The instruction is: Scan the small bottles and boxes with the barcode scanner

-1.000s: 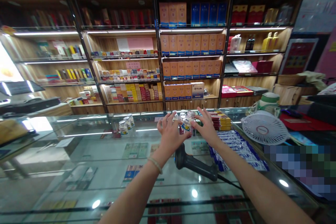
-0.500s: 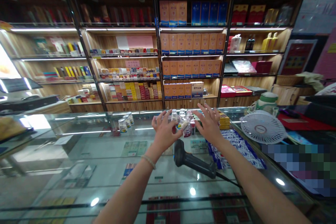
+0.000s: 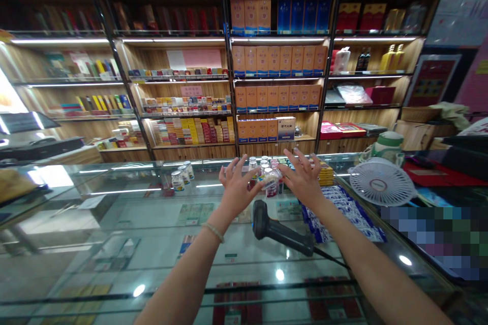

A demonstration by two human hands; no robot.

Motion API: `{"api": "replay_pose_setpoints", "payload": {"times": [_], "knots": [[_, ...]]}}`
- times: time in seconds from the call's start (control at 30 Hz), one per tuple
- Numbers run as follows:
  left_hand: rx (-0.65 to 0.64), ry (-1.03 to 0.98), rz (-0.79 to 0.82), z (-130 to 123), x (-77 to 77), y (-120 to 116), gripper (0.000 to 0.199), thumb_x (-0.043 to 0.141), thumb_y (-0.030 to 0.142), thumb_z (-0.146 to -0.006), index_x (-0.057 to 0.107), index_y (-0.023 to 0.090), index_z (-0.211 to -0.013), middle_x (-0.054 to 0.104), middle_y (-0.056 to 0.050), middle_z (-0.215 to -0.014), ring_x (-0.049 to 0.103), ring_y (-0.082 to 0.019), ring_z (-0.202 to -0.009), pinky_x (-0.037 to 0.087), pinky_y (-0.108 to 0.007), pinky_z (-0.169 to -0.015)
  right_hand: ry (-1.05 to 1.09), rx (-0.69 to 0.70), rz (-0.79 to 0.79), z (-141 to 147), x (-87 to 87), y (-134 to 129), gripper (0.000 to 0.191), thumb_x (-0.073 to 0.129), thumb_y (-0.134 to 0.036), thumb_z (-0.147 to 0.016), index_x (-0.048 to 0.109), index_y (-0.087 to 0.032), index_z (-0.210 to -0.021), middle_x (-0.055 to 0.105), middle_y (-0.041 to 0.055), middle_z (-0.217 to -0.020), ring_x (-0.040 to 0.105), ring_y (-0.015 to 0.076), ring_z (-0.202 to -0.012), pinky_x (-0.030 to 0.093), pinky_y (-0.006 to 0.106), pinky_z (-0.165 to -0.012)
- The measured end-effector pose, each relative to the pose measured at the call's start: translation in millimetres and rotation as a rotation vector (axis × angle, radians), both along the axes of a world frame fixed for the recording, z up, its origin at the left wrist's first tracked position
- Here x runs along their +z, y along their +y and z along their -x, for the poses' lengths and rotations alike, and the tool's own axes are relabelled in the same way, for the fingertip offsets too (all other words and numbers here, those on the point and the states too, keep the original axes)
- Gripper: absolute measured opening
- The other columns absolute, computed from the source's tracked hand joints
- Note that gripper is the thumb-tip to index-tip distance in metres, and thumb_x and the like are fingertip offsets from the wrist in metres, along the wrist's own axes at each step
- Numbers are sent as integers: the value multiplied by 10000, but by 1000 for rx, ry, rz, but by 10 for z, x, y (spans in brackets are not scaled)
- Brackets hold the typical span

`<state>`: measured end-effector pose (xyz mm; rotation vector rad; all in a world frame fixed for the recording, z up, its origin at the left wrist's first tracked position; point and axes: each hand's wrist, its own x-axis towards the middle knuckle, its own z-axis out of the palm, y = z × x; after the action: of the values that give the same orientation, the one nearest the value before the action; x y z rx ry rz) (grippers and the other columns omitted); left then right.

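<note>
Fingers fanned and loosely bent, partly open, my left hand (image 3: 235,194) and right hand (image 3: 305,188) flank a small pale container (image 3: 270,177) above the glass counter (image 3: 152,213), thumbs near it, though I cannot tell whether either pinches it. I judge I'm handling or placing it beside the bottle cluster (image 3: 252,163); the next move calls for light, level fingertip control, since such squat, rounded, glossy forms could slip or tip on smooth glass. Nearby lies the matte, dark, curved-handled scanner (image 3: 285,236).
</note>
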<state>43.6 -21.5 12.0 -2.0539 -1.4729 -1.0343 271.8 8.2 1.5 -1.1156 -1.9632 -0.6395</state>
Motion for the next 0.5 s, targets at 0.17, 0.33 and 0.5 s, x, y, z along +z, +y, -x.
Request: {"api": "replay_pose_setpoints", "payload": {"times": [0.17, 0.33, 0.5], "knots": [[-24, 74, -73, 55, 6, -25, 711, 783, 635, -689, 621, 347, -1319, 406, -117, -1566, 317, -365, -1448, 48, -591, -1211, 58, 36, 50, 8, 2, 14, 297, 610, -363, -930, 657, -360, -1223, 404, 6, -1587, 286, 319, -1486, 12, 610, -1202], [-26, 109, -111, 64, -32, -20, 604, 809, 545, -704, 645, 357, -1254, 428, -96, -1551, 323, -342, -1454, 1, -574, -1219, 42, 44, 63, 21, -35, 57, 296, 600, -414, -937, 653, -353, -1223, 396, 10, -1591, 278, 319, -1490, -4, 612, -1205], [-12, 100, -134, 85, -30, -10, 450, 783, 455, -760, 678, 349, -1185, 444, -84, -1541, 339, -337, -1442, 27, -586, -1215, 16, 44, 57, 45, -71, 60, 299, 607, -426, -938, 650, -351, -1224, 410, 15, -1583, 295, 308, -1487, -1, 611, -1205]]}}
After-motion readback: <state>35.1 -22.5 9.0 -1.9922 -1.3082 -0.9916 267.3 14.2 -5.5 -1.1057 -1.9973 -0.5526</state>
